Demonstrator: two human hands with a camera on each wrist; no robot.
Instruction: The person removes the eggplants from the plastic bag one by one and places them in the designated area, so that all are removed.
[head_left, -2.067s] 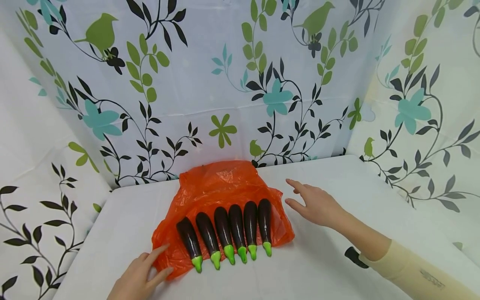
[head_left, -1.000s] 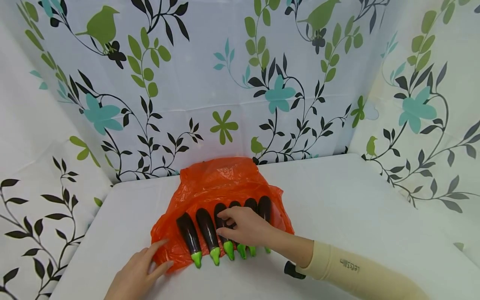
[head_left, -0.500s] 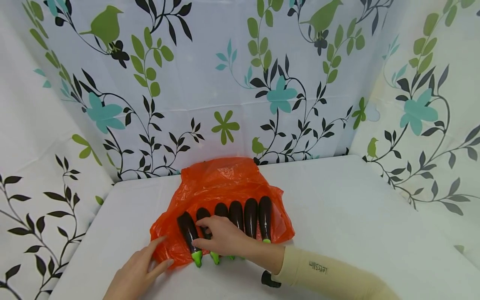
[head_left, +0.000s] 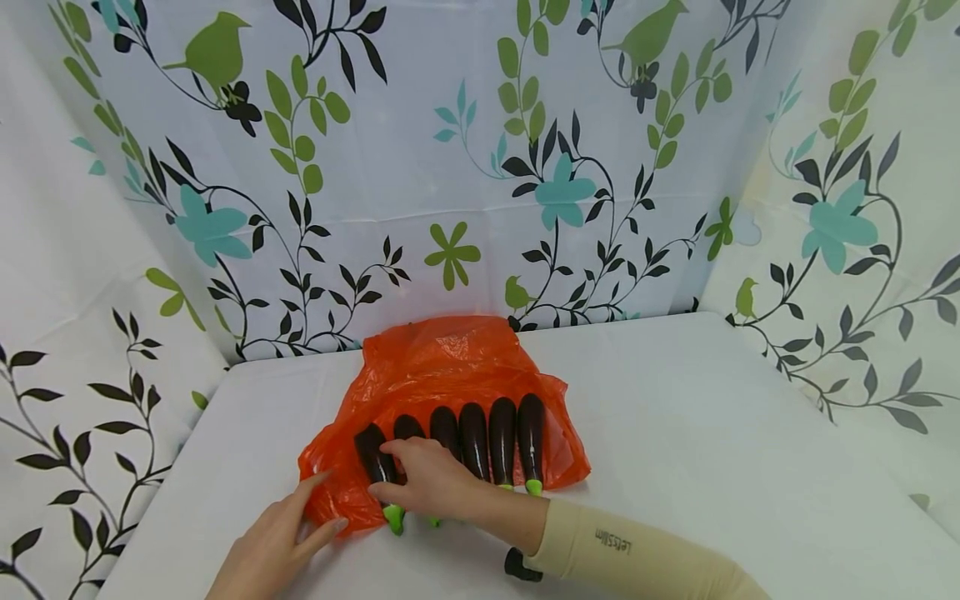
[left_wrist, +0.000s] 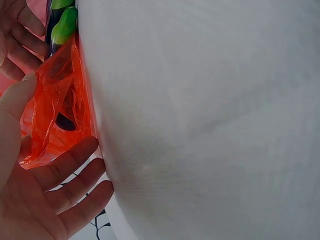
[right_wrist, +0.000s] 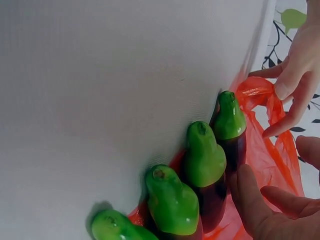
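Note:
Several dark purple eggplants with bright green stem ends lie side by side on an orange-red plastic bag [head_left: 442, 354]. My right hand [head_left: 427, 479] is over the left end of the row, thumb and index finger spread above the leftmost eggplant [head_left: 375, 454] and hiding part of its neighbour. In the right wrist view the thumb [right_wrist: 250, 195] overlaps that eggplant's dark body [right_wrist: 232, 152]. At the bag's left corner, my left hand [head_left: 270, 537] touches the plastic with fingers extended. Its thumb [left_wrist: 22, 95] lies at the bag's edge, away from the other fingers.
The bag rests on a white-covered table [head_left: 675, 400]. Behind it hangs a white curtain [head_left: 360, 167] printed with leaves, birds and flowers, which also runs along both sides. A black strap piece [head_left: 521, 567] sits below the right sleeve [head_left: 622, 550].
My right hand has come in from the right of the bag and swept leftward over the row to the leftmost eggplant. The left hand stays at the bag's corner; the eggplants have not moved.

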